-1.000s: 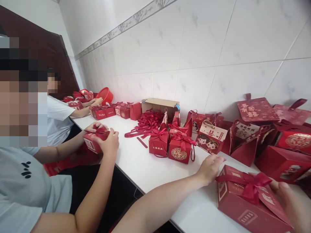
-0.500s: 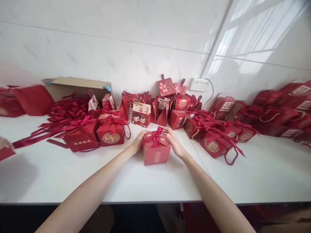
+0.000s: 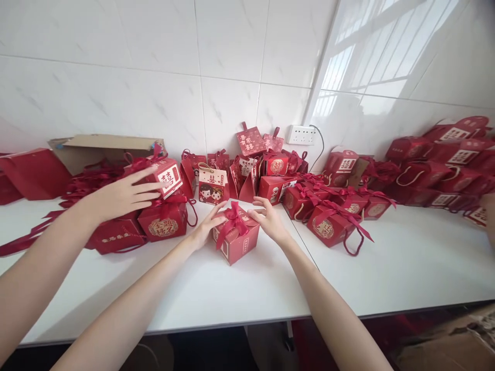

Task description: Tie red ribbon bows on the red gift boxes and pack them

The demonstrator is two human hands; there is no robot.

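Observation:
A red gift box [image 3: 242, 245] with a dark red ribbon bow [image 3: 234, 221] on top stands on the white table, one corner towards me. My left hand [image 3: 209, 226] is closed lightly against its left side, fingers along the upper edge. At the far right corner of the lid, my right hand [image 3: 270, 219] has its fingers apart; whether its thumb touches the lid is hard to tell. From the left, another person's hand [image 3: 119, 193] reaches over tied boxes [image 3: 162, 221], at a red box [image 3: 170, 179] with a white label.
Small patterned gift boxes [image 3: 212, 185] stand in the middle, by the wall. Ribboned boxes [image 3: 332, 224] sit to the right, with stacked red boxes [image 3: 456, 154] beyond. A cardboard carton [image 3: 116, 144] stands back left. A power strip [image 3: 301, 135] is against the wall.
The gift box between my hands has turned, so its left side shows. My right hand's fingers have loosened. The other person's hand has come in from the left with a box. The view has shifted.

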